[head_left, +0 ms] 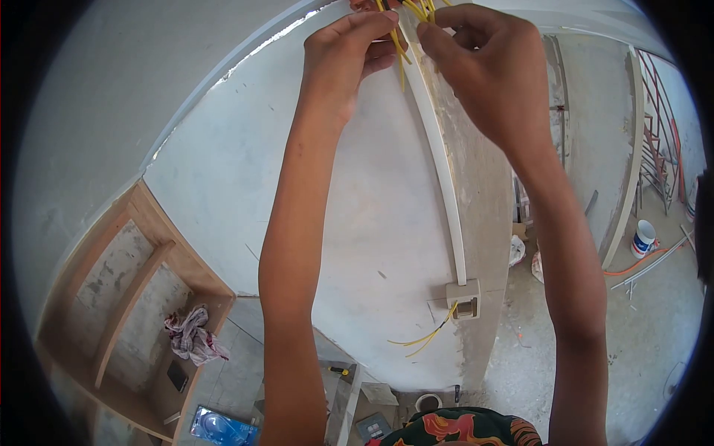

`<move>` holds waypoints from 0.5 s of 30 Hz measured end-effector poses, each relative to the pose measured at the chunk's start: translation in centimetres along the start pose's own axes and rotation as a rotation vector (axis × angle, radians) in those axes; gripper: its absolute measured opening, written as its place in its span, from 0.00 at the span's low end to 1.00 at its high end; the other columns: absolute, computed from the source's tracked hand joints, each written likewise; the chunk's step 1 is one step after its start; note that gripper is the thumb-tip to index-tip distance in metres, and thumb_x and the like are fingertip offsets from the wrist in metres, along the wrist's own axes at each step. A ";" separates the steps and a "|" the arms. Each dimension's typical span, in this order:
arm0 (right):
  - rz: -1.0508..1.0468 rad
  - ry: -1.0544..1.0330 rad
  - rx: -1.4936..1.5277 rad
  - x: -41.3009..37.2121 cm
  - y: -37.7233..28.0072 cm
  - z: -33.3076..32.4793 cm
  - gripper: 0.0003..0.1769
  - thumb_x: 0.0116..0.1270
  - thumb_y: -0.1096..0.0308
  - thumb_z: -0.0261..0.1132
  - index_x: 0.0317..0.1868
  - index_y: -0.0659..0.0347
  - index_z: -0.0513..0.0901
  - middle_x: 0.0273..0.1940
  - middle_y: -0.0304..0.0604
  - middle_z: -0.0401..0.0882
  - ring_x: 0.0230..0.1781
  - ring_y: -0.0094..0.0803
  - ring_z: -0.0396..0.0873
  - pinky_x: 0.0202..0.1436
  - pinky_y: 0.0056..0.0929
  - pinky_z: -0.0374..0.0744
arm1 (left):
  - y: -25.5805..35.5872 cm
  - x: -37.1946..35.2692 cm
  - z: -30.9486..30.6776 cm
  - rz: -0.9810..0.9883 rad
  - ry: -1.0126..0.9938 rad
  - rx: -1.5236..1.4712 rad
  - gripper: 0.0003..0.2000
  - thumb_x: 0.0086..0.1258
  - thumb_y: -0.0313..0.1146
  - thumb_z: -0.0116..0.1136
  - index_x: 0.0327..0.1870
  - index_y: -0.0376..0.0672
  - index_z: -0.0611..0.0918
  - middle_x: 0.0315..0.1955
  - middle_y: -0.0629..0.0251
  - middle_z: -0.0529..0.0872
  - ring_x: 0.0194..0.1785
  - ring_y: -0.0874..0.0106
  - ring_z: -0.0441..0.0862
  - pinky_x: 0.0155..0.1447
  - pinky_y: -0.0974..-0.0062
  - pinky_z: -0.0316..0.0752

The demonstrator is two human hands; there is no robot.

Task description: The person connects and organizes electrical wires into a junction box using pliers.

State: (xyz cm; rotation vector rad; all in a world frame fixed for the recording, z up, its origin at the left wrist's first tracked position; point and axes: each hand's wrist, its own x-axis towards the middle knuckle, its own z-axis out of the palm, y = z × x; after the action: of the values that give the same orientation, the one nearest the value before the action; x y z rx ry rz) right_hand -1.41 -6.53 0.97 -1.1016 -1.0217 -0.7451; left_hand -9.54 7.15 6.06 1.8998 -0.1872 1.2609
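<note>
Both arms reach up to the top edge of the view, where several yellow electrical wires (421,9) come out near an orange-red box (363,4), partly cut off by the frame. My left hand (349,48) is closed on a yellow wire (399,48) with a dark piece on it; the wire's loose end hangs below the fingers. Beside it, my right hand (494,67) is closed with thumb and fingers pinching the yellow wire bundle. A white cable trunking (439,141) runs down the wall from there to a switch box (465,299) with yellow wires sticking out.
A wooden shelf unit (167,256) at lower left holds a crumpled cloth (195,336) and a dark phone-like object (178,375). A blue package (223,427) lies below. At right, a white bucket (643,239) stands on the floor near metal rods (654,149) and an orange hose (625,273).
</note>
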 end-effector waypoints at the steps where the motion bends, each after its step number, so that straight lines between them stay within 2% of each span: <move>1: 0.053 -0.090 0.067 0.2 -1.3 -1.0 0.13 0.61 0.68 0.65 0.41 0.68 0.86 0.25 0.45 0.84 0.21 0.29 0.81 0.28 0.26 0.78 | 0.0 0.1 0.0 -0.008 -0.013 -0.008 0.11 0.62 0.36 0.68 0.39 0.38 0.86 0.32 0.65 0.87 0.35 0.75 0.85 0.44 0.79 0.78; 2: 0.106 -0.179 0.134 0.4 -3.1 -2.3 0.11 0.64 0.71 0.63 0.40 0.70 0.86 0.28 0.47 0.84 0.22 0.30 0.80 0.29 0.27 0.78 | 0.0 0.0 0.2 -0.015 -0.011 0.026 0.11 0.61 0.37 0.68 0.38 0.38 0.86 0.32 0.65 0.87 0.35 0.75 0.84 0.44 0.79 0.77; 4: 0.062 -0.212 0.166 0.3 -3.3 -2.5 0.11 0.68 0.72 0.60 0.40 0.72 0.85 0.30 0.48 0.84 0.23 0.31 0.80 0.28 0.26 0.78 | -0.1 -0.1 0.9 -0.029 -0.009 0.093 0.11 0.61 0.37 0.68 0.37 0.39 0.86 0.31 0.66 0.86 0.35 0.76 0.83 0.43 0.79 0.75; 5: -0.035 -0.157 0.130 0.2 -1.8 -1.2 0.12 0.70 0.70 0.60 0.41 0.72 0.85 0.30 0.48 0.84 0.23 0.30 0.80 0.28 0.25 0.78 | -0.4 0.2 0.9 -0.043 -0.008 0.097 0.11 0.61 0.37 0.67 0.37 0.39 0.86 0.31 0.67 0.86 0.36 0.76 0.83 0.43 0.79 0.75; 7: -0.132 -0.048 0.051 -0.3 -0.3 0.2 0.13 0.66 0.67 0.62 0.42 0.69 0.85 0.29 0.46 0.84 0.22 0.29 0.80 0.28 0.25 0.78 | -0.9 0.9 1.0 -0.069 -0.007 0.104 0.10 0.62 0.37 0.66 0.38 0.39 0.85 0.31 0.67 0.86 0.36 0.77 0.82 0.44 0.80 0.73; 9: -0.130 0.059 -0.038 -0.7 0.4 0.9 0.16 0.56 0.67 0.67 0.44 0.65 0.86 0.27 0.43 0.85 0.21 0.28 0.81 0.30 0.27 0.79 | 0.0 0.5 1.2 -0.064 -0.033 0.036 0.10 0.63 0.35 0.65 0.40 0.40 0.85 0.32 0.68 0.85 0.37 0.78 0.81 0.44 0.80 0.73; 12: -0.060 0.044 0.047 -1.2 0.8 1.4 0.18 0.54 0.70 0.66 0.46 0.63 0.86 0.33 0.42 0.86 0.23 0.28 0.81 0.32 0.28 0.79 | 0.5 0.2 1.2 -0.071 -0.057 -0.005 0.10 0.65 0.34 0.63 0.43 0.39 0.84 0.34 0.68 0.85 0.38 0.79 0.80 0.44 0.81 0.71; 15: -0.101 0.113 0.044 -1.5 1.2 2.3 0.18 0.53 0.71 0.67 0.47 0.62 0.86 0.33 0.42 0.86 0.24 0.28 0.81 0.33 0.28 0.79 | 0.6 0.3 0.7 -0.079 -0.062 -0.002 0.10 0.67 0.34 0.61 0.44 0.39 0.84 0.34 0.68 0.86 0.39 0.79 0.79 0.45 0.81 0.70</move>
State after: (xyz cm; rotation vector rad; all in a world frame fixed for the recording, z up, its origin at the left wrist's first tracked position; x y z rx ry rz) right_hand -1.54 -3.92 -0.57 -0.9648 -0.9984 -0.8521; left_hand -9.22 6.32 6.53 1.9267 -0.1445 1.1500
